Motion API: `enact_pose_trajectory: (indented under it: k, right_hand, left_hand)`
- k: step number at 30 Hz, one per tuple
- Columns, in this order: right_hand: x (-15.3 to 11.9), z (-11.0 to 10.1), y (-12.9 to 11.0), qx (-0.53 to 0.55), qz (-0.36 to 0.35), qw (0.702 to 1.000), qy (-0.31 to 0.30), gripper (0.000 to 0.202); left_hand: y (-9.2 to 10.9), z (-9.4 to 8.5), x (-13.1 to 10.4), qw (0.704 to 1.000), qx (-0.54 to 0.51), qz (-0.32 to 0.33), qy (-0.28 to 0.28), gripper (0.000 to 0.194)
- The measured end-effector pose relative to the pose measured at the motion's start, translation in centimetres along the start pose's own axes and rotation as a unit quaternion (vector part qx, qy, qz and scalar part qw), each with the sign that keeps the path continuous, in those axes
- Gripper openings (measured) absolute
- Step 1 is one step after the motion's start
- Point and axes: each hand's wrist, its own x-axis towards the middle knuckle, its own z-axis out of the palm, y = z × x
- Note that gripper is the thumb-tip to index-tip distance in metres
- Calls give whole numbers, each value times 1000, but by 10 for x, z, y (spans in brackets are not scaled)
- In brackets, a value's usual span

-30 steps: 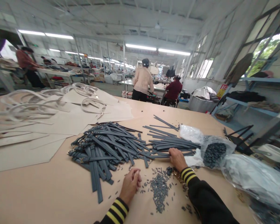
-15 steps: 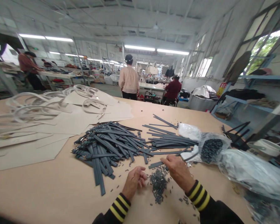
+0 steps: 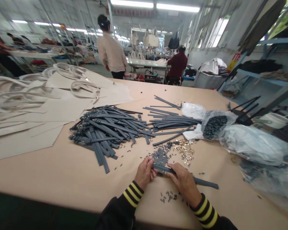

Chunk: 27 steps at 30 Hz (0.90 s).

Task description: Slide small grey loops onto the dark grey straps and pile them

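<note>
We have one dark strap (image 3: 206, 183) above the near part of the counter (image 3: 86, 188), just below its middle. Our left hand (image 3: 143, 173) pinches its left end in closed fingers; our right hand (image 3: 186, 184) grasps it farther along, the tail poking toward four o'clock. It looks light and bendy, so it probably steadies best pinched flat near the end. From the strap, small dark pieces (image 3: 160, 156) lie at twelve, gold buckles (image 3: 188, 149) at one, and the strap pile (image 3: 105, 127) at ten.
</note>
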Motion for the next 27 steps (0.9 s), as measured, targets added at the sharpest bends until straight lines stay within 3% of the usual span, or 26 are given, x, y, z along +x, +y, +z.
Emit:
enact_pose_trajectory:
  k: [7,11,13,15,18,20,21,23,27]
  right_hand:
    - [2,3,3,-5,-4,1000,4,19]
    - [1,-19,15,-6,52,999,-15,19]
    - [3,-39,19,96,115,989,-18,19]
    - [7,-58,18,297,184,937,17,25]
    - [14,-76,14,592,222,762,143,28]
    - [17,-77,14,691,220,654,215,25]
    - [18,-74,15,718,221,616,236,23]
    - [19,-65,18,744,230,571,260,20]
    - [16,-47,21,764,246,526,284,17]
  left_hand:
    - [3,0,0,1000,3,5,7,30]
    - [4,-4,2,1000,-21,-1,19,32]
    - [5,-6,2,999,-35,-1,22,33]
    - [6,-7,2,999,-40,1,16,34]
    - [7,-4,0,1000,-26,-4,-9,34]
    - [9,2,-4,999,-14,-22,-42,36]
    - [10,5,-6,997,-10,-36,-65,37]
    - [11,14,-13,990,-8,-72,-118,41]
    - [7,30,-21,969,-44,-125,-208,39]
